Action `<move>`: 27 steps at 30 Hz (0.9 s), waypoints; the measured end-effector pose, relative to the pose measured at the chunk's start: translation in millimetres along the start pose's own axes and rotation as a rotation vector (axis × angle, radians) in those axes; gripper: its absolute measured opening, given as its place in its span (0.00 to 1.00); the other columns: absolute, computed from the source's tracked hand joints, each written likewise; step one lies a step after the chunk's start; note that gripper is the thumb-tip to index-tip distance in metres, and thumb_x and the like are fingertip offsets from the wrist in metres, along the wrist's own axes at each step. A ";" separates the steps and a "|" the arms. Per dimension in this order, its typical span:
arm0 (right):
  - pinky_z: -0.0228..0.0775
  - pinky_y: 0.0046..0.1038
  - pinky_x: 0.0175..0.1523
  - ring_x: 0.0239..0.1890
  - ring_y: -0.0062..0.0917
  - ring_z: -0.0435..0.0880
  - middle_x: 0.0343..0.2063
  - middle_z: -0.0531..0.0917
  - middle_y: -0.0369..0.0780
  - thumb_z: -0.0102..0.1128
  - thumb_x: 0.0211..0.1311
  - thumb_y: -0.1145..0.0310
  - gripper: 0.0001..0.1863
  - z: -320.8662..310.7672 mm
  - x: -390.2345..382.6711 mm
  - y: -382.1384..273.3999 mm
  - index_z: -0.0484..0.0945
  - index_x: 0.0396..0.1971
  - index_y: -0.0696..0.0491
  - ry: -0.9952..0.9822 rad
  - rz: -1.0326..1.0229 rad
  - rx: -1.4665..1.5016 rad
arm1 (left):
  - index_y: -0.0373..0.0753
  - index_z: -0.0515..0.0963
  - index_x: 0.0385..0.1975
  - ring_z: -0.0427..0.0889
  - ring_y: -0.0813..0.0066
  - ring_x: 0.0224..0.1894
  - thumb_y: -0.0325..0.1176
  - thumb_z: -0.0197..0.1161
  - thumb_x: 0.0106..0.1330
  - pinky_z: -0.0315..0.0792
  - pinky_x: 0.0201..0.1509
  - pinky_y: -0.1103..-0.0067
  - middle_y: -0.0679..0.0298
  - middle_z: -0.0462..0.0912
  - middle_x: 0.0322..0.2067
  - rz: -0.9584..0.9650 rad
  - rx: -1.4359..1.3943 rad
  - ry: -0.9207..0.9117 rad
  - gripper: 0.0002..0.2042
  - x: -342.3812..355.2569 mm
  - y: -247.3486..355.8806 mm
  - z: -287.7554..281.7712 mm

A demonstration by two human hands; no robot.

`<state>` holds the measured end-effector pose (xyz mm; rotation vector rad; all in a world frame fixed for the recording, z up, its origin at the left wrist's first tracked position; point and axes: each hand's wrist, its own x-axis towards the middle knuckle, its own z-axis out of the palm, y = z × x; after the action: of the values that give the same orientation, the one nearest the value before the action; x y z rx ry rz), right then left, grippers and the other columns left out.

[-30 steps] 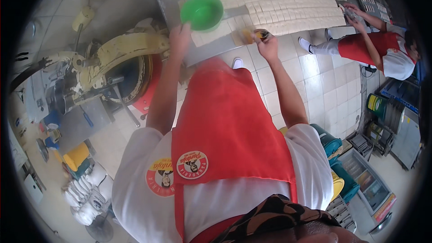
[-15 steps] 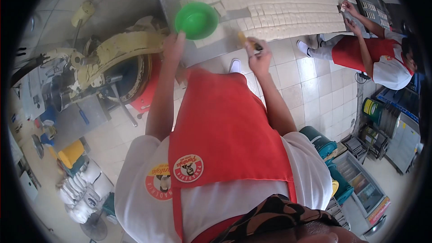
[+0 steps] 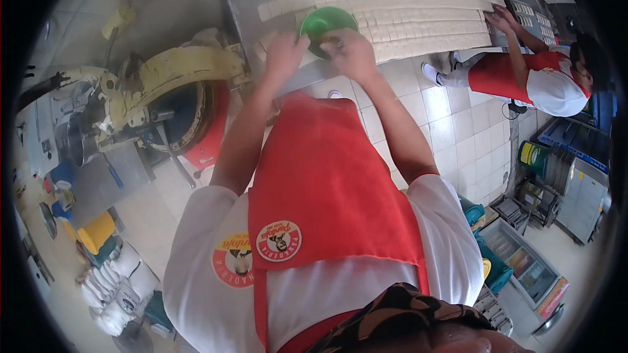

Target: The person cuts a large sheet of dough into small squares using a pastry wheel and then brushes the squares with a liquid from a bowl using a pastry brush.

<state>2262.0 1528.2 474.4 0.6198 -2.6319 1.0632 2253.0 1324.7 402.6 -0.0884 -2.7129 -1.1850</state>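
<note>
A green bowl (image 3: 327, 21) is at the near edge of the metal table, in front of me. My left hand (image 3: 284, 55) is at its near left rim, fingers curled against it. At the bowl's near right side my right hand (image 3: 353, 55) is closed around a brush (image 3: 336, 42). The fingers mostly hide the brush, and its tip reaches down into the bowl. What the bowl contains cannot be made out. Long rows of cut dough pieces (image 3: 418, 16) cover the table beyond and to the right of the bowl.
A co-worker (image 3: 517, 78) in a red apron reaches over the table's right end, beside trays (image 3: 533, 16) of pieces. A large cream-coloured machine (image 3: 186, 68) with a bowl stands close on my left. A glass-topped case (image 3: 520, 265) is at the lower right.
The bowl has shifted right, my left hand moving with it. My right hand has come left, bringing the brush from beside the dough to the bowl. The co-worker's hands have drawn closer together.
</note>
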 end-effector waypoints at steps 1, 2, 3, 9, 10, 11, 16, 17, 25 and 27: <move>0.77 0.35 0.41 0.36 0.31 0.88 0.31 0.87 0.40 0.71 0.59 0.69 0.06 -3.5 -3.7 3.3 0.88 0.36 0.50 0.038 0.107 0.183 | 0.30 0.82 0.33 0.82 0.39 0.43 0.52 0.58 0.68 0.73 0.48 0.54 0.39 0.83 0.35 -0.014 0.000 0.004 0.25 1.5 -4.7 -1.8; 0.78 0.33 0.42 0.37 0.28 0.89 0.32 0.88 0.38 0.70 0.60 0.70 0.04 -11.1 -4.1 9.7 0.88 0.35 0.51 0.077 0.210 0.365 | 0.29 0.82 0.33 0.82 0.39 0.43 0.52 0.58 0.68 0.73 0.48 0.54 0.39 0.83 0.35 -0.048 -0.002 0.046 0.25 7.1 -11.4 -5.1; 0.79 0.32 0.41 0.37 0.28 0.89 0.33 0.88 0.39 0.70 0.62 0.71 0.06 -24.3 -2.0 11.9 0.87 0.37 0.55 0.160 0.313 0.507 | 0.29 0.82 0.33 0.82 0.39 0.43 0.52 0.57 0.68 0.73 0.48 0.54 0.38 0.84 0.35 -0.088 0.000 0.091 0.25 9.9 -18.5 -9.8; 0.85 0.30 0.35 0.30 0.33 0.89 0.32 0.86 0.47 0.68 0.67 0.71 0.14 -47.0 -9.1 63.6 0.80 0.46 0.65 0.516 0.586 1.190 | 0.28 0.84 0.43 0.82 0.73 0.33 0.48 0.59 0.70 0.73 0.40 0.75 0.57 0.86 0.29 -0.293 -0.373 0.155 0.24 22.4 -56.2 -37.8; 0.85 0.30 0.35 0.30 0.33 0.89 0.32 0.86 0.47 0.68 0.67 0.71 0.14 -32.1 -10.9 71.5 0.80 0.46 0.65 0.516 0.587 1.192 | 0.29 0.85 0.44 0.82 0.75 0.33 0.47 0.59 0.71 0.73 0.40 0.76 0.59 0.86 0.29 -0.315 -0.459 0.164 0.23 22.4 -52.0 -43.9; 0.85 0.30 0.35 0.30 0.32 0.89 0.32 0.86 0.47 0.68 0.66 0.71 0.13 -12.5 -11.9 72.8 0.81 0.45 0.64 0.488 0.647 1.125 | 0.29 0.85 0.44 0.80 0.77 0.33 0.46 0.60 0.71 0.71 0.41 0.78 0.59 0.86 0.30 -0.346 -0.462 0.154 0.22 19.8 -46.6 -51.7; 0.80 0.24 0.32 0.28 0.23 0.88 0.31 0.88 0.40 0.71 0.65 0.69 0.10 100.3 -7.9 40.9 0.85 0.37 0.60 0.143 0.586 0.893 | 0.28 0.85 0.43 0.80 0.77 0.35 0.45 0.61 0.70 0.71 0.43 0.78 0.59 0.86 0.31 -0.397 -0.538 0.228 0.21 1.7 -62.3 -74.9; 0.80 0.24 0.32 0.28 0.23 0.88 0.31 0.88 0.40 0.71 0.65 0.69 0.10 107.1 -7.6 39.0 0.85 0.37 0.60 0.138 0.586 0.897 | 0.28 0.85 0.43 0.80 0.77 0.35 0.45 0.61 0.70 0.71 0.44 0.78 0.59 0.86 0.31 -0.382 -0.535 0.227 0.21 -0.6 -65.2 -78.7; 0.73 0.37 0.31 0.22 0.39 0.83 0.19 0.82 0.48 0.72 0.61 0.61 0.15 128.1 1.9 25.4 0.84 0.29 0.60 0.176 0.235 0.314 | 0.26 0.83 0.38 0.85 0.59 0.36 0.48 0.57 0.69 0.74 0.45 0.67 0.49 0.87 0.31 -0.408 -0.507 0.345 0.25 -28.8 -73.6 -98.6; 0.71 0.37 0.29 0.20 0.36 0.82 0.16 0.81 0.46 0.73 0.60 0.61 0.18 153.8 -1.5 47.8 0.81 0.22 0.61 0.080 0.308 0.247 | 0.26 0.84 0.38 0.85 0.60 0.36 0.48 0.57 0.69 0.74 0.44 0.67 0.50 0.87 0.31 -0.416 -0.532 0.358 0.24 -26.1 -71.7 -96.7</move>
<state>2232.1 1451.3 336.1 0.2097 -2.6017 1.4830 2283.2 1205.5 410.4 0.5852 -2.1018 -1.8056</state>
